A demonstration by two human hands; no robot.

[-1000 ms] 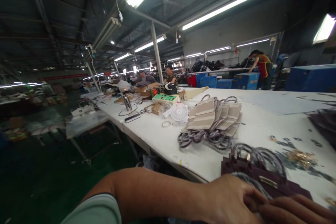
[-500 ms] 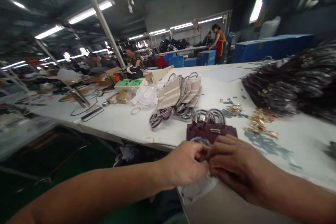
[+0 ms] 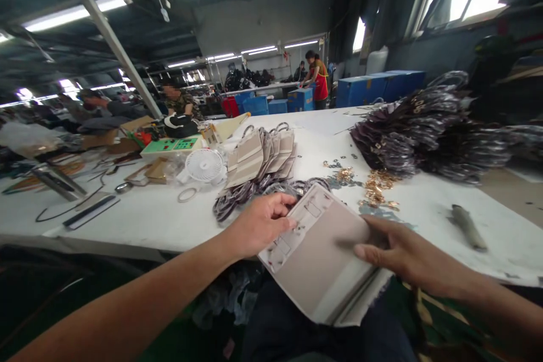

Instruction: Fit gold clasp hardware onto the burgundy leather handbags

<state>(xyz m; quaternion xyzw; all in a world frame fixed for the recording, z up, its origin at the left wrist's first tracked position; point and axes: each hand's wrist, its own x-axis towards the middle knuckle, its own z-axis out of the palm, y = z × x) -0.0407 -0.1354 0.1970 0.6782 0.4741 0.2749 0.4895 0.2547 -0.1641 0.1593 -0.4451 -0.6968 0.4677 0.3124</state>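
Note:
A flat beige bag panel is held tilted over my lap at the near edge of the white table. My left hand grips its upper left edge, fingers curled over the part with small cut-outs. My right hand holds its right edge, thumb on top and fingers under it. Just behind the panel lie several grey ring handles and a fanned stack of beige bag pieces.
A heap of dark bags fills the right of the table, with gold metal fittings beside it. A small white fan, a green control box and a grey tool lie around. Other people work at the far tables by blue crates.
My view swung right and down. My hands, pressed together on a dark maroon bag half a second ago, now hold a beige panel, and the maroon bag is out of sight.

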